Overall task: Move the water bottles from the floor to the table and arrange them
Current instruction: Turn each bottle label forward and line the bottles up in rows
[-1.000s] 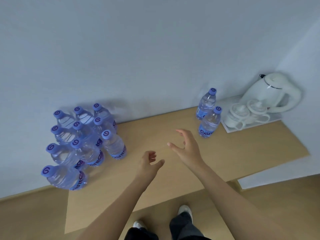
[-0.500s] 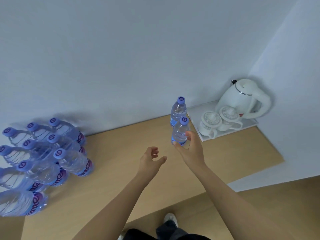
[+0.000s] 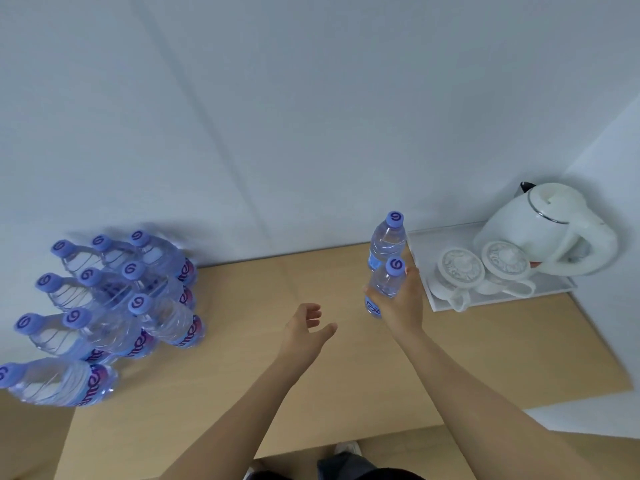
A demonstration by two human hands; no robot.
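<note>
Since the earlier frame, your right hand [image 3: 401,303] has closed further round the near bottle [image 3: 386,285], where half a second ago it was only reaching its base; your view has also swung back left, so the cluster of bottles [image 3: 114,306] sits nearer the centre. Your right fingers and thumb wrap the lower body of the near bottle, which stands upright on the table [image 3: 311,393], long axis vertical, cap up. Whether its base still touches the wood cannot be told. The far bottle [image 3: 388,237] stands just behind it, also upright with cap up, close to the wall [image 3: 277,116]. Your left hand [image 3: 304,327] hovers above the table centre, fingers loosely curled, holding nothing. At the table's left end the cluster of bottles stands grouped together, caps up, appearing to lean outward through the wide lens; the nearest one [image 3: 59,382] is at the table's front left corner. At the right end a white tray [image 3: 450,306] holds a white kettle [image 3: 543,226] and two white cups [image 3: 460,268], each with a lid on.
</note>
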